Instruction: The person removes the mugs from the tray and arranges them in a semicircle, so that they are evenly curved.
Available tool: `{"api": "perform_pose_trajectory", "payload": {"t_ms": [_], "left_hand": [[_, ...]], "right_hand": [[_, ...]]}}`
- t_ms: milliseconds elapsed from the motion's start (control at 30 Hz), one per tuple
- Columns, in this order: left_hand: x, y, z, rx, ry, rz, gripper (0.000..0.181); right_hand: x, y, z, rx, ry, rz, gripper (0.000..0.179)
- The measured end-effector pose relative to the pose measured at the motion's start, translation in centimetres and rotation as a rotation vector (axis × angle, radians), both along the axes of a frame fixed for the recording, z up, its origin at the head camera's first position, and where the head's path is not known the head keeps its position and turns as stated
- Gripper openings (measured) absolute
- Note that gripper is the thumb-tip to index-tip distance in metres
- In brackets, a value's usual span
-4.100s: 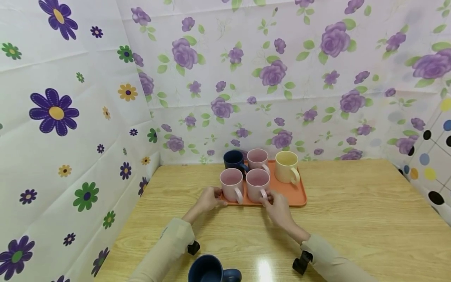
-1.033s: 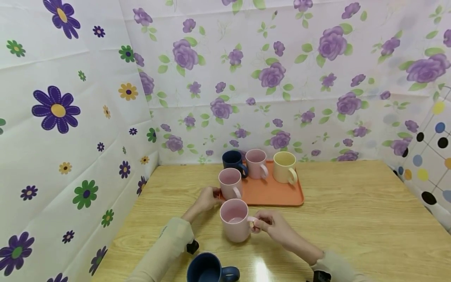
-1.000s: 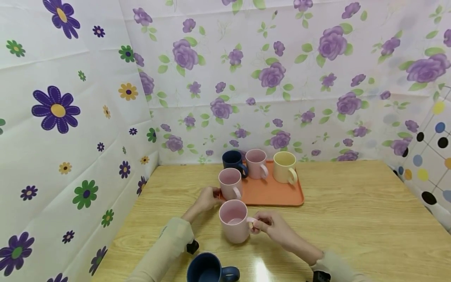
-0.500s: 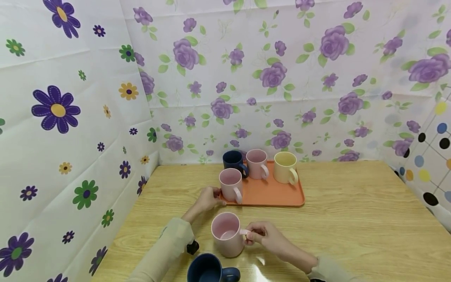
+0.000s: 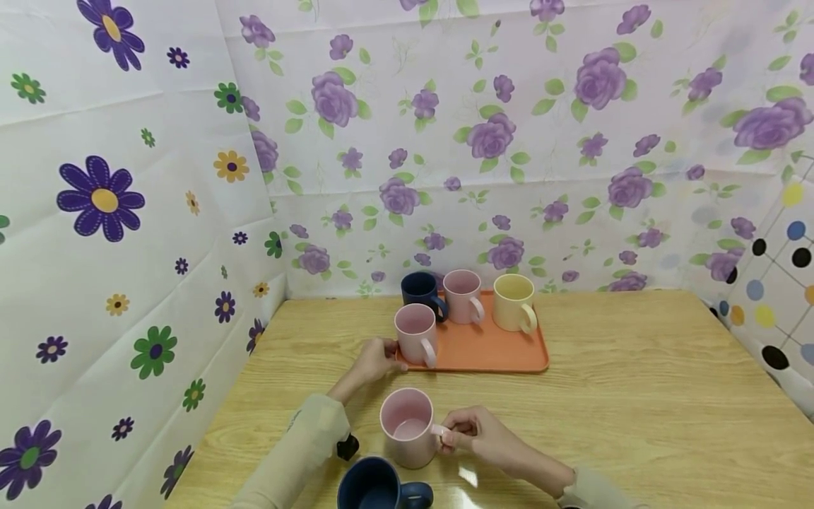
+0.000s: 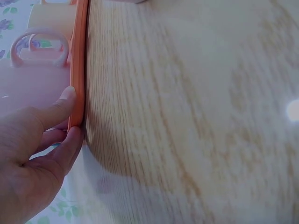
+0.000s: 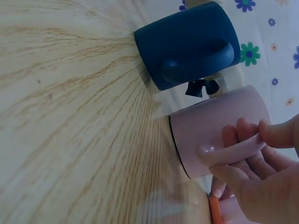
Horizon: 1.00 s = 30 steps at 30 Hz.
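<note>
My right hand (image 5: pixel 483 438) grips the handle of a pink mug (image 5: pixel 407 431), which stands upright on the table in front of the tray. In the right wrist view, this pink mug (image 7: pixel 217 126) has its base at the tabletop, with thumb and fingers about its handle. My left hand (image 5: pixel 374 359) pinches the front left corner of the orange tray (image 5: pixel 490 346). The left wrist view has the thumb of the left hand (image 6: pixel 42 144) on the tray rim (image 6: pixel 78 88) and a finger under it. Another pink mug (image 5: pixel 415 336) sits at that corner.
A dark blue mug (image 5: pixel 372 484) stands just in front of the held mug, its handle to the right. On the tray's back side are a dark blue mug (image 5: pixel 420 288), a pink mug (image 5: pixel 462 297) and a yellow mug (image 5: pixel 511 304). Behind hangs a floral cloth (image 5: pixel 445 141).
The right hand has brought the pink mug off the tray's front edge toward me and down to the table, close to the front blue mug. The left hand has stayed at the tray corner.
</note>
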State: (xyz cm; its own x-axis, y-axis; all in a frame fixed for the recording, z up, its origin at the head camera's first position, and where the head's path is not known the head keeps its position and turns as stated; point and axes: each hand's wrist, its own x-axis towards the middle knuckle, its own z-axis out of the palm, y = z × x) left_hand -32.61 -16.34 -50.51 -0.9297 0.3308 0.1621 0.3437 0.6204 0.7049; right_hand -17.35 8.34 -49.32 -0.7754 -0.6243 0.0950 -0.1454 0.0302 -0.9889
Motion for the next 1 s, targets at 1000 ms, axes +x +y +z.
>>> {"api": "perform_pose_trajectory", "payload": {"t_ms": [1000], "left_hand": [[-0.1,-0.1,0.1,0.028,-0.020,-0.006,0.033]], "right_hand": [[-6.1,-0.6,0.1,0.108,-0.096,-0.133,0.032]]}}
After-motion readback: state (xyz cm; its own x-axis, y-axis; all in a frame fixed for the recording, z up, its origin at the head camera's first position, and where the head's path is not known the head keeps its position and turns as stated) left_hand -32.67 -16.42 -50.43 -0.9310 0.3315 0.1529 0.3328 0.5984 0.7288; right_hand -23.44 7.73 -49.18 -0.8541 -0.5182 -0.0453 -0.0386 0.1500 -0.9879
